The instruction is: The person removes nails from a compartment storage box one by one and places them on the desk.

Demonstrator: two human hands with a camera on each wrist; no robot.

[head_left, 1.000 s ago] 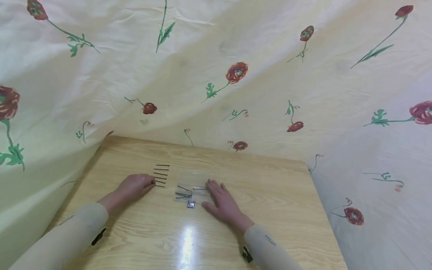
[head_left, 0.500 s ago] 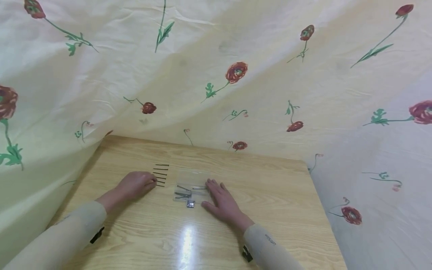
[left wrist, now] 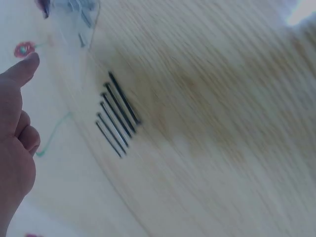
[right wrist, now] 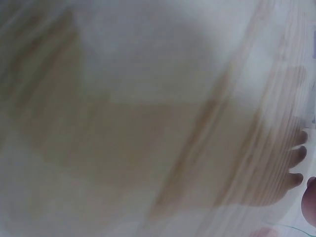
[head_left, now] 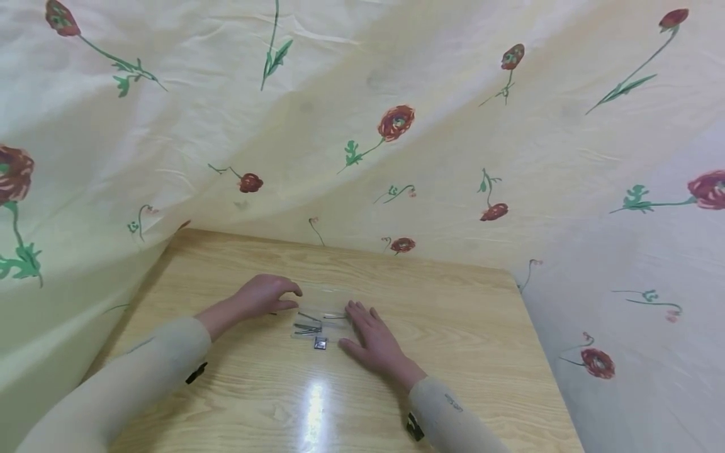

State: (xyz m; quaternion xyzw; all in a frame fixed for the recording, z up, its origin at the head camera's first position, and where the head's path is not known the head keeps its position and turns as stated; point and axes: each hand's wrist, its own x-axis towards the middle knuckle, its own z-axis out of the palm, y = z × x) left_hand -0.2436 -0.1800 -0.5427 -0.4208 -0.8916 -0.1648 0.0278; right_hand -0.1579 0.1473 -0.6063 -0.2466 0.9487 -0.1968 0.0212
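The left sleeve [head_left: 124, 377] and right sleeve [head_left: 453, 415] are pale beige, each with a black piece [head_left: 196, 373] underneath. Small lettering [head_left: 453, 402], unreadable from here, marks the right.

6 nails [left wrist: 117, 116] & bag [head_left: 326, 301] obstruct tbl [head_left: 464, 340] mid-L; room to pass R of R hand [head_left: 376, 337].

Pale cream fabric printed with red flowers [head_left: 442, 145] hangs at the far, left and right sides of a light wood-grain tabletop [head_left: 453, 314]. An elongated white glare [head_left: 314, 409] marks its near part.
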